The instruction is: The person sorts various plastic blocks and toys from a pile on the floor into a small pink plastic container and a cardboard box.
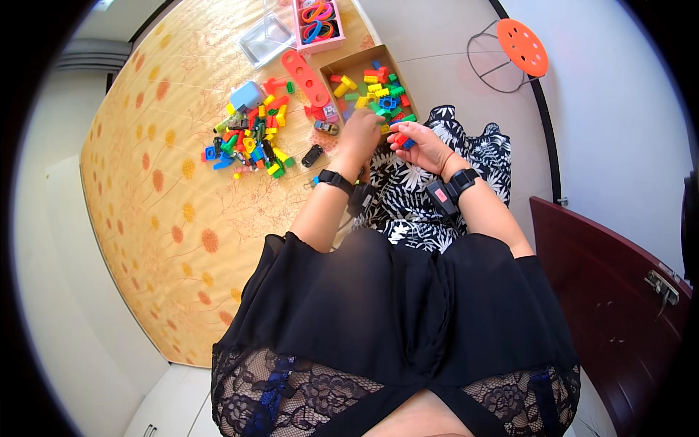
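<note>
My right hand (425,148) is closed around a small red and blue building block piece (405,140), just off the near right corner of a cardboard box (325,75). Smeared by motion, my left hand (360,134) is at the box's near edge, and its fingers do not show clearly. Inside the box lie loose building blocks (378,91) in red, yellow, green and blue. A grey toy car (326,127) and a black toy car (312,155) rest on the table left of my left hand.
On the patterned tablecloth (196,218) sits a pile of mixed toys and blocks (255,138). Behind it are a red strip with holes (304,79), a clear plastic tray (264,42) and a pink box of rings (319,44). An orange stool (522,48) stands far right, a dark red door (611,306) nearer.
</note>
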Demonstrator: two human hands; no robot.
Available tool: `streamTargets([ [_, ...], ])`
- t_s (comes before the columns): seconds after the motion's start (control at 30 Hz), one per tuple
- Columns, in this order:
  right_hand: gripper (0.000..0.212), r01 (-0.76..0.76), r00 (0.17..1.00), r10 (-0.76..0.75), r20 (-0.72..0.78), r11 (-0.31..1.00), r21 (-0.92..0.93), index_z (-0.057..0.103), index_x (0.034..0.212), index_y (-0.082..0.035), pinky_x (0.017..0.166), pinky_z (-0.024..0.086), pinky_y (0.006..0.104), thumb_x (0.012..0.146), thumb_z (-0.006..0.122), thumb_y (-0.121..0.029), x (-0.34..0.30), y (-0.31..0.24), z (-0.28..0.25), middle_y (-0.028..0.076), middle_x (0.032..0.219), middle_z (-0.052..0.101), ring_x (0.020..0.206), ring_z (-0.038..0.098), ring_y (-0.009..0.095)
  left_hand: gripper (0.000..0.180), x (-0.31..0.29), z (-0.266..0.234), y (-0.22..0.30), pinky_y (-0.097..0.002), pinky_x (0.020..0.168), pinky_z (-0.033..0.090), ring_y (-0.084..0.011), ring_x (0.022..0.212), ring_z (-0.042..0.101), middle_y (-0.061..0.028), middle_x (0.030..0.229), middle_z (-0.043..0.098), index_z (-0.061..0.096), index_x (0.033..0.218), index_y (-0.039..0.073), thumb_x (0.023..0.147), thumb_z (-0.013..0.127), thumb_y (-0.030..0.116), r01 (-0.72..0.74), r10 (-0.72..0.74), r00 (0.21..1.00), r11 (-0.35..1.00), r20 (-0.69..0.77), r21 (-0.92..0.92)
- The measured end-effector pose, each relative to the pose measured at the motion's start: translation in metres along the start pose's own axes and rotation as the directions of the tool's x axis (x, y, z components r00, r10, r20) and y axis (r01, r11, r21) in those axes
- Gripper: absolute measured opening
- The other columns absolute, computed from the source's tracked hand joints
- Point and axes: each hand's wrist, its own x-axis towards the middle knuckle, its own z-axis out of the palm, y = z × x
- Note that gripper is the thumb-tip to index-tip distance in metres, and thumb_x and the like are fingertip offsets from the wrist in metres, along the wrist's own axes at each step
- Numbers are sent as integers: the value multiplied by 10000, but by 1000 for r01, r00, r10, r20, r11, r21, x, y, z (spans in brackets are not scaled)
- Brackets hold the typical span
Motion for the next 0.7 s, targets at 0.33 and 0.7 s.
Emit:
streamTargets([
  [0.33, 279, 28, 993, -43, 110, 991, 130, 523, 1141, -80, 897, 481, 335, 982, 480, -304, 5, 5, -3, 41, 1126, 547, 1017, 548, 154, 238, 5, -18, 52, -389, 750, 489, -308, 869, 591, -119, 890, 611, 664, 867, 56, 709, 743, 216, -98, 108, 991, 987, 78, -127],
  [0.7, 339, -7, 1000, 7, -8, 1000, 20, 489, 1222, -6, 805, 541, 305, 953, 522, -209, -2, -3, 9, 152, 1114, 580, 1013, 603, 233, 210, 13, -24, 14, -340, 674, 498, -237, 743, 597, -123, 871, 596, 638, 932, 23, 769, 700, 139, 161, -176, 978, 978, -111, -133],
])
